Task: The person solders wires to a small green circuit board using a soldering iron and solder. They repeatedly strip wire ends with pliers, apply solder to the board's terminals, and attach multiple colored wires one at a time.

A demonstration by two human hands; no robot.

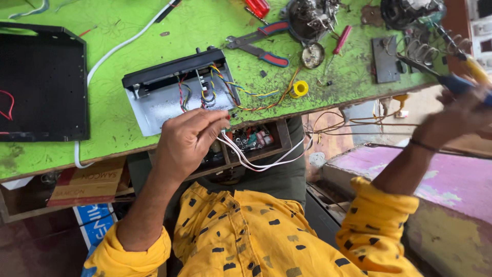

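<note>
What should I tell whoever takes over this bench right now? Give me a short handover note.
Left hand: fingertips pinched on the white wires at the front edge of the open grey chassis.
Right hand: raised off to the side, gripping a blue-handled soldering iron; it is blurred.
Chassis lies on the green bench, coloured wiring exposed. Solder spool and pliers lie beside it.
Done: chassis is open.
Left: whether any joint has been made cannot be told; the white wires hang loose over the bench edge.

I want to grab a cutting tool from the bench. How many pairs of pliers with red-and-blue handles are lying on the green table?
1. The pliers lie on the green table above the open grey chassis, beside the red-handled screwdriver. Others may be hidden in the clutter at the top edge.
</note>
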